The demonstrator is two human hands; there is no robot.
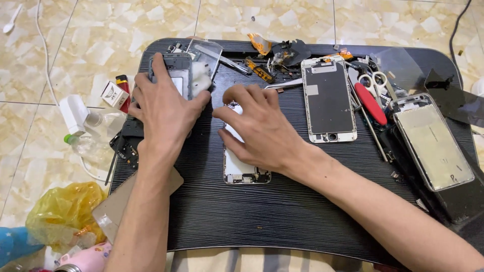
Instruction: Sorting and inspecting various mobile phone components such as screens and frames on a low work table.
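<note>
My desk (282,211), a dark ribbed lap board on the tiled floor, carries a spread of phone parts, and I judge I am partway through stripping an opened phone body (241,168) that lies flat at its centre. To the right rest a silver-framed phone chassis (433,143) and a detached screen panel (328,98), with red-handled scissors (370,98) between them.

My left hand (164,108) is closed around a second dark phone frame (176,73) near the desk's far left corner, thumb on one edge and fingers wrapped over the other. My right hand (262,131) rests over the upper half of the opened phone body, fingers curled narrowly toward its top edge; whether they pinch a small part there I cannot tell.

The next move, I think, calls for a fine, steady fingertip grip. Tweezers (282,84) lie just beyond my knuckles.
</note>
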